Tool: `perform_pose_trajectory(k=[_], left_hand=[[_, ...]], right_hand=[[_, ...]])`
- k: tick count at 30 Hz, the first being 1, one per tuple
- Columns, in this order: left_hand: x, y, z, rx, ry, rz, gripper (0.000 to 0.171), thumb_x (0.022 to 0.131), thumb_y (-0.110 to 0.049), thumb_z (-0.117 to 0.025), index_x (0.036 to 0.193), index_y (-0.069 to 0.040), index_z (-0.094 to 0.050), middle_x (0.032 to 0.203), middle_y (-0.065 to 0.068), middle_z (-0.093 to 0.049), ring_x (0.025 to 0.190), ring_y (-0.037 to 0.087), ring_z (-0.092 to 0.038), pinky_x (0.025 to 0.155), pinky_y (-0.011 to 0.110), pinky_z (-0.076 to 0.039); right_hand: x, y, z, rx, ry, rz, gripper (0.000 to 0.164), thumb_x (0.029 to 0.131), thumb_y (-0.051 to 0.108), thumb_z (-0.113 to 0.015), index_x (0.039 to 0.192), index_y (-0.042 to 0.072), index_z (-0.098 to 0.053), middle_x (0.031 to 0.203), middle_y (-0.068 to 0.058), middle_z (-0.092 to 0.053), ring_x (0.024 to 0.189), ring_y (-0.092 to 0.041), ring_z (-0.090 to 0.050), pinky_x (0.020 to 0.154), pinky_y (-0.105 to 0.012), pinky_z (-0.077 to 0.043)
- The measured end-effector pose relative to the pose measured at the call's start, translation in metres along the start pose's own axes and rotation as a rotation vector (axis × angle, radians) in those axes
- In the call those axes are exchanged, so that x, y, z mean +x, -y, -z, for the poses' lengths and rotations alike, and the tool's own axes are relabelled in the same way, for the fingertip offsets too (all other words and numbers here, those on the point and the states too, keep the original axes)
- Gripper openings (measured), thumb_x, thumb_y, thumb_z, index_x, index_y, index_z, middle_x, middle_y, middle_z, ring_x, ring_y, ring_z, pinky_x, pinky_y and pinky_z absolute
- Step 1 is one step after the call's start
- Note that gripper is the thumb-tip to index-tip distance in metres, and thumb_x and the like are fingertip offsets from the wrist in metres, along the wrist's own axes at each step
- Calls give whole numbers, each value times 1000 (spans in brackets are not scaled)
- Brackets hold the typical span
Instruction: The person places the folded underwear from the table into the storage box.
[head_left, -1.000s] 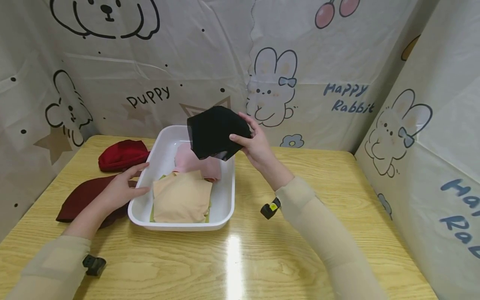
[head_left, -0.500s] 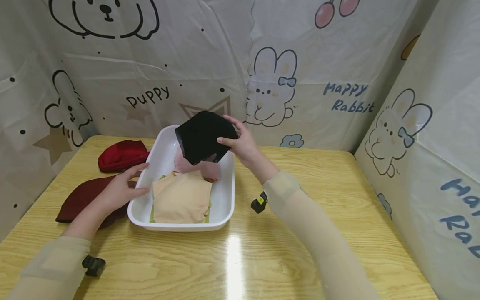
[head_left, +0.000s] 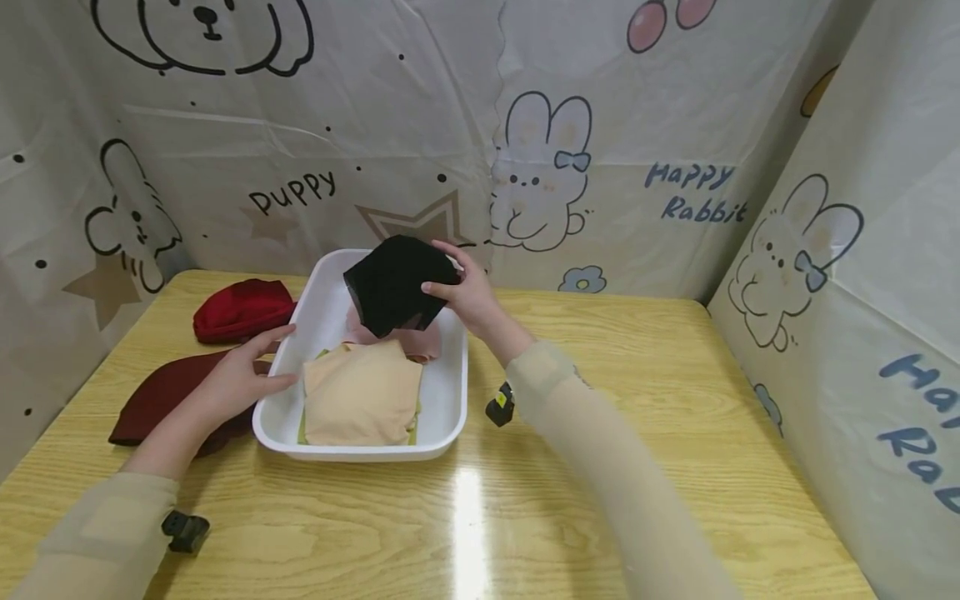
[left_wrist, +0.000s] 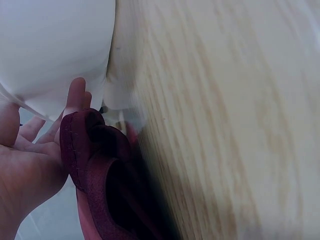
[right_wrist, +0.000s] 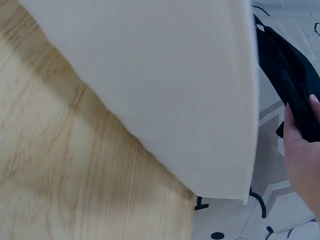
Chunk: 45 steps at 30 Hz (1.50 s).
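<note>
My right hand [head_left: 476, 296] pinches a black folded cloth item [head_left: 397, 285], thumb on its near face, and holds it over the far end of a white plastic tray [head_left: 457, 408]. In the right wrist view the black cloth shows at the right edge in the fingers. A pink folded cloth [head_left: 420, 342] lies in the tray, partly hidden under the black one. Nearer lies a beige folded cloth [head_left: 363, 396], with olive-green cloth [head_left: 302, 429] peeking out beneath. My left hand [head_left: 232, 379] rests at the tray's left rim, its fingers fairly straight.
A dark maroon cap-like item [head_left: 161, 396] lies left of the tray, partly behind my left hand. Farther back sits a bright red folded cloth item [head_left: 243, 310]. A printed curtain [head_left: 420, 108] rises behind the wooden table [head_left: 600, 350], with another at the right.
My right hand has brought the black cloth leftward and lower, over the tray's far end, covering more of the pink cloth. The left hand has stayed at the rim.
</note>
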<state>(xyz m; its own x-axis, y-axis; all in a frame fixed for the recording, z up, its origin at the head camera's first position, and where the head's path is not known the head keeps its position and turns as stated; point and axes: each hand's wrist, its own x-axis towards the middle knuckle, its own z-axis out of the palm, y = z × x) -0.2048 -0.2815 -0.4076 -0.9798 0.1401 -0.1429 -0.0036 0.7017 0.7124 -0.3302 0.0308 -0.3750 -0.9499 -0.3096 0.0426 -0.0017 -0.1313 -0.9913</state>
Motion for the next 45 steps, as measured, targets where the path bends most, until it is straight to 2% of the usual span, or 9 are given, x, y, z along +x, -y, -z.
perform_pose_trajectory(k=[6, 15, 20, 27, 34, 45], left_hand=[[0, 2, 0, 0, -4, -8, 83, 87, -32, -68, 151, -12, -19, 139, 29, -37, 115, 48, -49, 84, 52, -53], [0, 2, 0, -6, -7, -19, 83, 87, -31, -68, 151, -11, -20, 138, 29, -37, 115, 49, -49, 85, 53, -52], [0, 2, 0, -5, -9, -20, 82, 87, -30, -68, 151, -11, -20, 138, 28, -37, 116, 48, -49, 85, 53, -52], [1, 1, 0, -4, -6, -11, 82, 87, -31, -68, 151, -13, -20, 138, 28, -37, 115, 47, -49, 86, 52, -51], [1, 2, 1, -5, -11, -22, 81, 87, -29, -68, 151, -12, -21, 138, 28, -38, 115, 48, -50, 86, 53, -51], [0, 2, 1, -9, -14, -25, 81, 87, -30, -68, 151, -12, -21, 137, 28, -38, 115, 48, -50, 86, 53, -52]], right_hand=[[5, -8, -2, -36, -10, -7, 70, 81, -12, -64, 140, 20, -44, 132, -17, -50, 117, -28, -54, 90, -40, -52], [8, -16, -7, -123, 5, -26, 69, 79, -14, -65, 138, 17, -47, 132, -18, -51, 116, -31, -55, 87, -40, -54], [11, -23, -10, -246, 15, -15, 66, 79, -11, -67, 136, 16, -48, 133, -15, -51, 117, -29, -54, 88, -38, -53], [11, -27, -13, -429, -10, 10, 63, 78, -5, -71, 134, 16, -51, 136, -11, -50, 124, -26, -49, 105, -36, -40], [13, -28, -18, -745, 7, 77, 60, 79, 1, -73, 133, 13, -51, 139, -9, -48, 133, -23, -39, 113, -33, -28], [15, -31, -22, -861, 30, 76, 62, 79, -1, -72, 135, 11, -49, 139, -11, -48, 131, -23, -42, 112, -32, -31]])
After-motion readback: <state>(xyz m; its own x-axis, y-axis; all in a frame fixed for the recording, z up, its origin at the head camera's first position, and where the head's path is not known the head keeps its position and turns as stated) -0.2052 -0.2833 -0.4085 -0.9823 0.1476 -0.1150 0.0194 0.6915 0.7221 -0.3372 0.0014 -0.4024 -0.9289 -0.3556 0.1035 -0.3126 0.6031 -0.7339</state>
